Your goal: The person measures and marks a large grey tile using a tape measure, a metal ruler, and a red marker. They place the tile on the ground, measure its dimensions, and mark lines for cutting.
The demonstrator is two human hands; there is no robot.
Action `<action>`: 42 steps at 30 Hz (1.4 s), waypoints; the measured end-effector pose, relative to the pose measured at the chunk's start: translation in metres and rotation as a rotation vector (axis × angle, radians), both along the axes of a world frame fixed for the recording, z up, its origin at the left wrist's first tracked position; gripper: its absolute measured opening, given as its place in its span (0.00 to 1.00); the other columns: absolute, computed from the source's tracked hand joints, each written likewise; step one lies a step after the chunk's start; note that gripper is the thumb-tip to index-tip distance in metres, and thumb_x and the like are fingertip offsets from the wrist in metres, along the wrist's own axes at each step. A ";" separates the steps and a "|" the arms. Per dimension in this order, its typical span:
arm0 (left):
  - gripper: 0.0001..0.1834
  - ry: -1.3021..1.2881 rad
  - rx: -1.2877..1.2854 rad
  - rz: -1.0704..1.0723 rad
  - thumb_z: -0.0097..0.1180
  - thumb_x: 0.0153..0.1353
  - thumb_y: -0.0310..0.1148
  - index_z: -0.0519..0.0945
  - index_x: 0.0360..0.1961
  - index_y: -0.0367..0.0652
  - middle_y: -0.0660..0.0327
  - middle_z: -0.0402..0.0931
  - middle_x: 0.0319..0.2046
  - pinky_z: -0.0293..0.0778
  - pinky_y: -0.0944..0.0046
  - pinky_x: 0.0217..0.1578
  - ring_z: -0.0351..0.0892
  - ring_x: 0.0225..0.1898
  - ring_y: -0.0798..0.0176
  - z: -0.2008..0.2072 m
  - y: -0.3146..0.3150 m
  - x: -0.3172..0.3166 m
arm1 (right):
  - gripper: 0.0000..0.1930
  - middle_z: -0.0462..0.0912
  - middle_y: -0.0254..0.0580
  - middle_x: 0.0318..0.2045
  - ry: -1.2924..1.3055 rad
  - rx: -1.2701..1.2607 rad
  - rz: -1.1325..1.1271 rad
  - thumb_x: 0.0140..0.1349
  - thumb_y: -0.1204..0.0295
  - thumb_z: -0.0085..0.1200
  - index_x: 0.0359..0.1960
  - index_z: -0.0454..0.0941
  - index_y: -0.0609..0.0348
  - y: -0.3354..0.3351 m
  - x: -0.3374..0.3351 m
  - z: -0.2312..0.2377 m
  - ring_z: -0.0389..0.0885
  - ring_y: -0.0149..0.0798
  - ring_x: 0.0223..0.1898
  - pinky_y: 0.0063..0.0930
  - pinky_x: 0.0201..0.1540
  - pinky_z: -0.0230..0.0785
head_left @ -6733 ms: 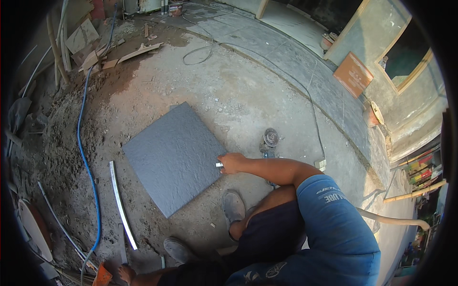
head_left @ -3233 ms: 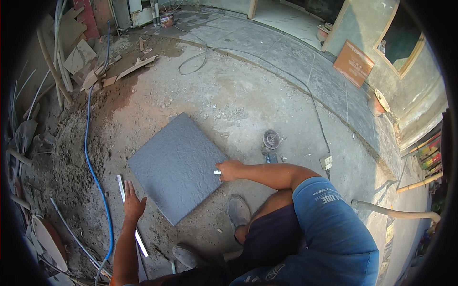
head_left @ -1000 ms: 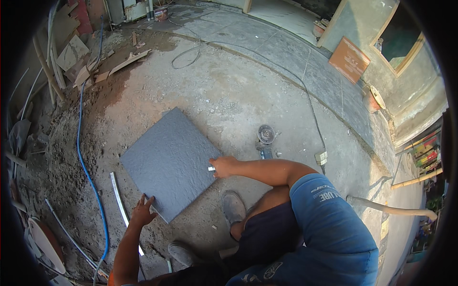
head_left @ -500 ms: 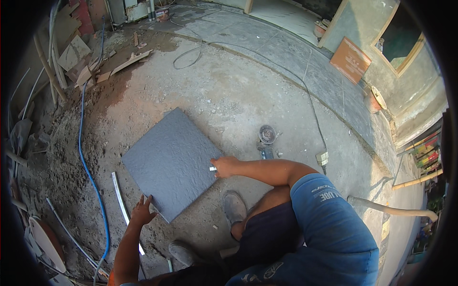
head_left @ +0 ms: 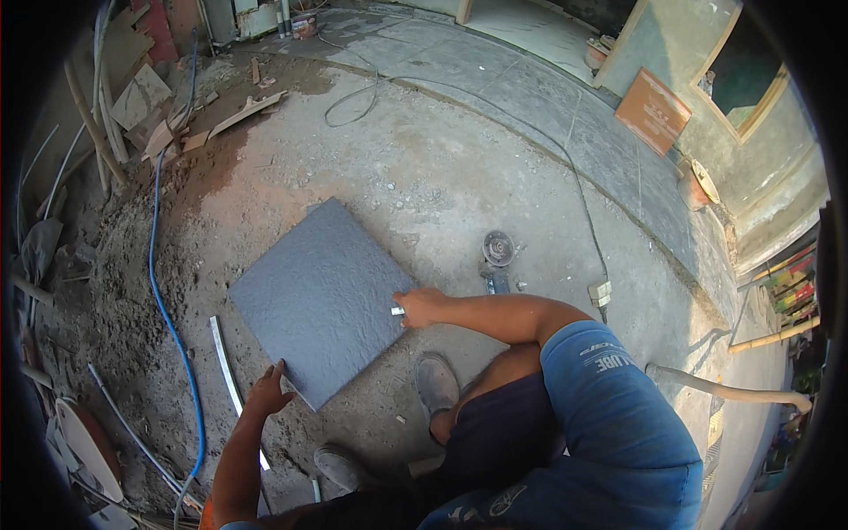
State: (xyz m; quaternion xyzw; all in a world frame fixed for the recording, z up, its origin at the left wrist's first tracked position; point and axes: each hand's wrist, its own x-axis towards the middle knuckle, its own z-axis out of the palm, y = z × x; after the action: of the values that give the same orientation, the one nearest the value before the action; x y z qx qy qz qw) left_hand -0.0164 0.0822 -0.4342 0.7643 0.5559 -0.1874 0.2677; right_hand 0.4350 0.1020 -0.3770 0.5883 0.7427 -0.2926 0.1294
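A square dark grey tile with a rough, slate-like face lies on the rough ground in front of me, one corner toward my feet. At its right corner, my right hand is closed around a small white piece; what kind of piece it is I cannot make out. The fingers of that hand rest on the tile's edge. My left hand is beside the lower left edge, fingers apart, one fingertip at the tile's rim. It holds nothing. An angle grinder lies right of the tile, beyond my right forearm.
Left of the tile lie a metal strip and a blue hose. A cable runs to a socket block on the right. Wood scraps lie far left. A wooden handle juts in at right.
The whole view has shifted very slightly. My left fingers are a little closer together at the tile's edge; my right hand stays at the corner with the white piece.
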 end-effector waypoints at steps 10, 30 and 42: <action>0.63 -0.568 -0.161 0.580 0.68 0.59 0.46 0.31 0.76 0.36 0.29 0.60 0.67 0.72 0.54 0.60 0.70 0.65 0.40 -0.039 -0.011 -0.009 | 0.42 0.84 0.60 0.42 -0.076 0.055 -0.065 0.50 0.56 0.74 0.58 0.61 0.65 0.012 -0.002 -0.001 0.83 0.59 0.48 0.50 0.49 0.76; 0.36 -0.209 -0.001 0.216 0.65 0.60 0.47 0.72 0.60 0.28 0.37 0.79 0.49 0.76 0.52 0.52 0.79 0.53 0.42 -0.027 -0.006 -0.005 | 0.53 0.78 0.59 0.55 -0.219 0.070 -0.119 0.44 0.50 0.77 0.67 0.58 0.60 0.015 0.006 -0.006 0.80 0.57 0.56 0.47 0.55 0.75; 0.24 -0.115 -0.156 0.370 0.66 0.58 0.44 0.80 0.50 0.39 0.44 0.82 0.44 0.74 0.48 0.53 0.79 0.52 0.42 0.011 -0.164 -0.115 | 0.21 0.79 0.59 0.52 0.052 0.295 0.125 0.63 0.71 0.57 0.58 0.73 0.61 0.027 0.014 -0.033 0.78 0.60 0.53 0.47 0.55 0.71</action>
State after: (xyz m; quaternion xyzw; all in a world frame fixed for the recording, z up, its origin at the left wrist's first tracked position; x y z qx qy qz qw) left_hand -0.1312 -0.0822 -0.4230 0.6356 0.6544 -0.1337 0.3872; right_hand 0.4486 0.1291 -0.4104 0.5456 0.8160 -0.1868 0.0403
